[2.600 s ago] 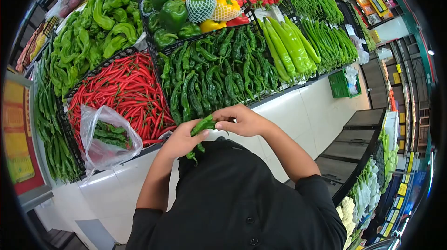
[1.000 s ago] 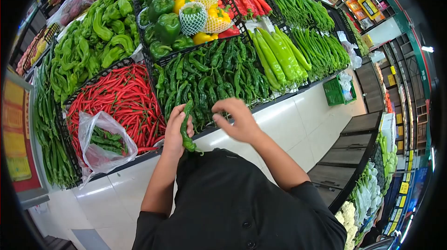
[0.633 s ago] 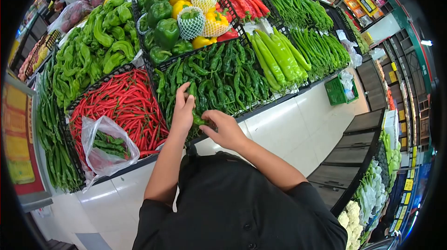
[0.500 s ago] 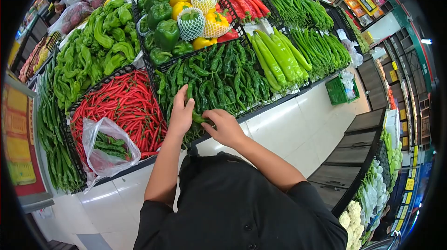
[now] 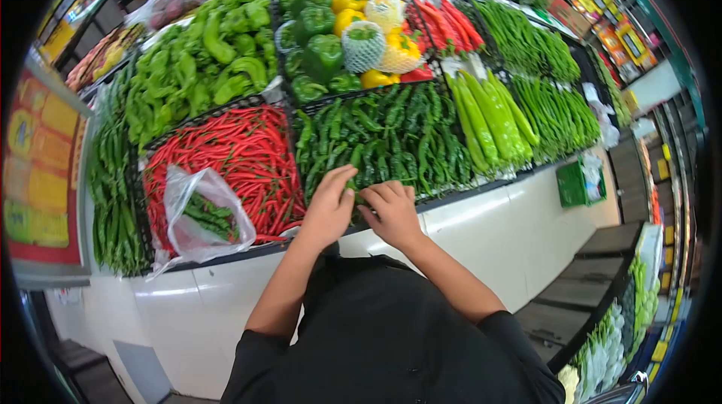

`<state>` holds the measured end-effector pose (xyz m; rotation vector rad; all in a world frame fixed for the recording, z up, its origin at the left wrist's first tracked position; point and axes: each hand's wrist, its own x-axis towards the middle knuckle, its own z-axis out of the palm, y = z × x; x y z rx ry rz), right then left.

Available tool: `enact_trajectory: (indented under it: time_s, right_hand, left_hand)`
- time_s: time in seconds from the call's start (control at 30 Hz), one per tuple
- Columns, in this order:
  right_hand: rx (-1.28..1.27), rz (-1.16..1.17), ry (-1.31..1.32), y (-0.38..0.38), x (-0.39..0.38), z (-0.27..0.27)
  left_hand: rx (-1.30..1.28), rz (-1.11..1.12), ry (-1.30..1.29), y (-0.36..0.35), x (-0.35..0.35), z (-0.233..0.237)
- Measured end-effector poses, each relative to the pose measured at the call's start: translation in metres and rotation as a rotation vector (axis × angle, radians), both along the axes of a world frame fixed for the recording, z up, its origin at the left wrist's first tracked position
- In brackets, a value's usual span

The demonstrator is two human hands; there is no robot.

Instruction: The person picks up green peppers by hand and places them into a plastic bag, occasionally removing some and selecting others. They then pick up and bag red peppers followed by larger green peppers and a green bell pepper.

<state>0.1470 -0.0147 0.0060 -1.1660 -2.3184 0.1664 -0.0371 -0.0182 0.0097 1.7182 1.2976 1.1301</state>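
Dark green wrinkled pepper (image 5: 356, 187), mostly hidden, lies between the left hand (image 5: 329, 207) and the right hand (image 5: 392, 212), at the near edge of the dark green pepper pile (image 5: 387, 137). Both hands curl narrowly about it; grip unclear.

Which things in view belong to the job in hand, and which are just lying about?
Likely in the job:
- left hand
- right hand
- dark green peppers, by the fingers
- plastic bag, similar peppers inside

Likely just lying about:
- red chilies, partly under the bag
- bell peppers
- long light-green peppers
- green crate
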Motion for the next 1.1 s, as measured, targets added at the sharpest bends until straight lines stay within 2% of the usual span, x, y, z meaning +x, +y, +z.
enact_trajectory:
  time_s: [0.1,0.23,0.27,0.37,0.43,0.53,0.63,0.67,0.73,0.8,0.93,1.03,1.1]
  right_hand:
    - [-0.007,0.013,0.024,-0.002,0.001,0.004]
    - [0.003,0.053,0.083,-0.006,0.007,0.011]
    - [-0.016,0.080,0.099,-0.006,0.010,0.009]
    - [-0.057,0.177,0.176,-0.010,0.017,0.010]
    - [-0.087,0.248,0.227,-0.014,0.019,0.014]
    - [-0.142,0.349,0.287,-0.019,0.022,0.021]
    - [-0.205,0.452,0.414,-0.020,0.022,0.020]
    - [-0.239,0.463,0.395,-0.021,0.025,0.023]
    - [-0.274,0.494,0.429,-0.022,0.027,0.021]
    - [-0.266,0.522,0.452,-0.022,0.028,0.023]
    - [-0.473,0.547,0.516,-0.027,0.021,0.045]
    - [-0.539,0.616,0.547,-0.030,-0.003,0.059]
    - [-0.495,0.693,0.576,-0.032,-0.032,0.073]
  left_hand:
    - [0.018,0.074,-0.034,-0.025,-0.003,0.035]
    - [0.104,0.291,0.028,-0.064,-0.024,0.083]
    - [0.223,0.366,0.159,-0.072,-0.038,0.085]
    - [0.253,0.655,0.327,-0.094,-0.070,0.109]
    - [0.158,0.685,0.484,-0.103,-0.089,0.111]
    - [0.149,0.662,0.815,-0.123,-0.109,0.105]
    - [0.272,1.022,0.756,-0.139,-0.106,0.110]
    - [0.224,1.141,0.710,-0.143,-0.108,0.108]
    - [0.041,1.185,0.586,-0.144,-0.123,0.095]
    - [-0.164,1.192,0.414,-0.139,-0.127,0.092]
    - [-0.103,1.100,0.384,-0.134,-0.143,0.074]
    - [-0.048,1.048,0.350,-0.133,-0.154,0.073]
    - [-0.039,0.986,0.329,-0.134,-0.152,0.080]
